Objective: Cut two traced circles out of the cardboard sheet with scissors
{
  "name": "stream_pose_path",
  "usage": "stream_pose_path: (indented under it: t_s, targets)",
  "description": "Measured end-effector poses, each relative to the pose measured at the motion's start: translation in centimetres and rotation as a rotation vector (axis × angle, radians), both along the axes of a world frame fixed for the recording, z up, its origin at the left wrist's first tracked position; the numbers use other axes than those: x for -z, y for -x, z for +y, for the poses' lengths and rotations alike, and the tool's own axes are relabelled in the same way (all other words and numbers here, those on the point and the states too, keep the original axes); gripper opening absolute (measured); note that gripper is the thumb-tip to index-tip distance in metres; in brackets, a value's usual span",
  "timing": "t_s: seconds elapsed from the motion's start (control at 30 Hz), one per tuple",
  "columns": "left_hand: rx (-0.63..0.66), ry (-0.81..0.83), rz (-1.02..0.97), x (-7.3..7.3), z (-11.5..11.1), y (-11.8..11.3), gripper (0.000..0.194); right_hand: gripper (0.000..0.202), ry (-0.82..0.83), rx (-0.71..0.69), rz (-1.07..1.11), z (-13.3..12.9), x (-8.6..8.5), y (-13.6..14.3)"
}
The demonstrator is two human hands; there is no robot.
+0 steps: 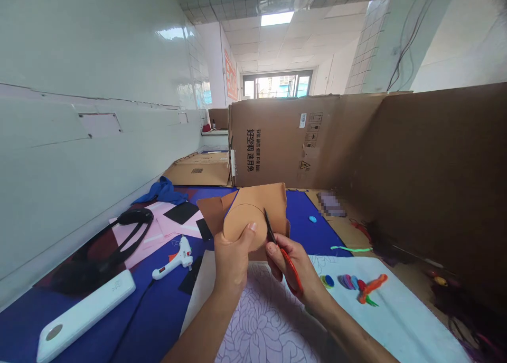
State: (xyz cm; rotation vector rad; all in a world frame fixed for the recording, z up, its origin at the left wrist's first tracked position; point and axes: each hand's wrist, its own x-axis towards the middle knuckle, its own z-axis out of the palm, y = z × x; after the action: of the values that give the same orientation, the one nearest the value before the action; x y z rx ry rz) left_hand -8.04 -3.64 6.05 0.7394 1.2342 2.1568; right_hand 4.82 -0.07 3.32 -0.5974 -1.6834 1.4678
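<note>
In my left hand (233,257) is a piece of brown cardboard (273,197), held up with the thumb pressed on its face. A circle is outlined on the cardboard, and part of its edge is cut. My right hand (291,257) grips a pair of scissors (292,270) with red handles and dark blades. The blades lie along the right side of the circle, touching the cardboard. Below both hands lies a white sheet (261,321) with a line drawing of flower petals.
A white glue gun (174,260), a long white device (87,315), black straps (137,231) and pink sheets (162,220) lie left. Coloured discs (348,282) and an orange fuzzy piece (372,288) sit right. Tall cardboard walls (285,146) stand behind and right.
</note>
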Motion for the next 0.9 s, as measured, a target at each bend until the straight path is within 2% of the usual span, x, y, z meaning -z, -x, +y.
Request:
stream_pose_path:
  t_s: [0.33, 0.63, 0.9]
  targets:
    - [0.041, -0.013, 0.041, -0.4, -0.5, 0.7, 0.039, 0.054, 0.041, -0.012, 0.017, -0.4, -0.5, 0.2]
    - [0.055, 0.004, 0.035, -1.0, -1.1, 0.6, 0.042, 0.051, -0.002, -0.016, 0.052, -0.9, -1.4, 0.1]
    - [0.042, -0.009, 0.016, -1.2, -1.3, 0.5, 0.040, 0.052, 0.010, -0.016, 0.070, -0.9, -0.7, 0.2]
